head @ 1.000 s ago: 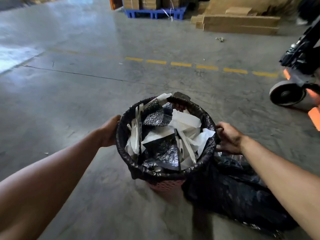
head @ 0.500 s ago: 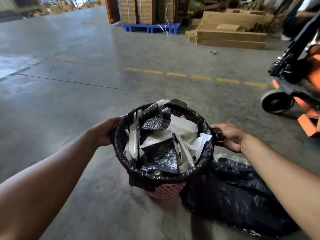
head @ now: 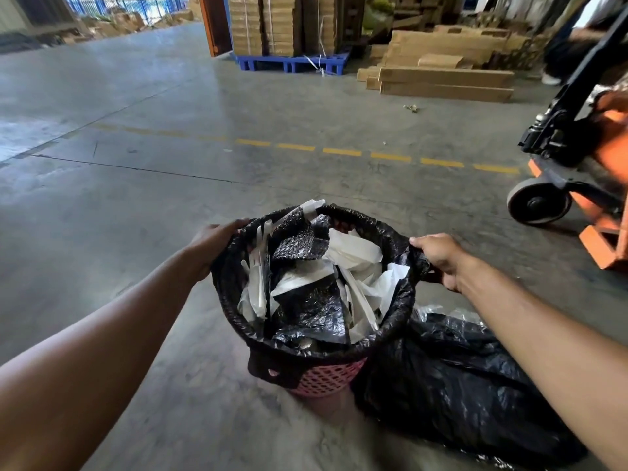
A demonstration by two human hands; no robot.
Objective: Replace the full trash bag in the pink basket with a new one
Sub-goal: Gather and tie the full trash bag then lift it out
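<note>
A pink mesh basket (head: pixel 323 379) stands on the concrete floor, lined with a black trash bag (head: pixel 397 253) whose rim folds over the basket's top. The bag is full of white paper scraps and black bubble wrap. My left hand (head: pixel 214 246) grips the bag's rim on the left side. My right hand (head: pixel 438 258) grips the rim on the right side, and the plastic there is pulled up and outward. Only the basket's lower front shows below the bag. A second black plastic bag (head: pixel 458 385) lies crumpled on the floor to the basket's right.
An orange pallet jack (head: pixel 577 185) with a grey wheel stands at the right. Long cardboard boxes (head: pixel 441 79) lie on the floor behind, beside stacked cartons on a blue pallet (head: pixel 292 61). A dashed yellow line (head: pixel 373 154) crosses the floor.
Both hands have shifted from the basket's sides up to the bag's rim and closed on it. The rim on the right has lifted off the basket. The view has tilted upward.
</note>
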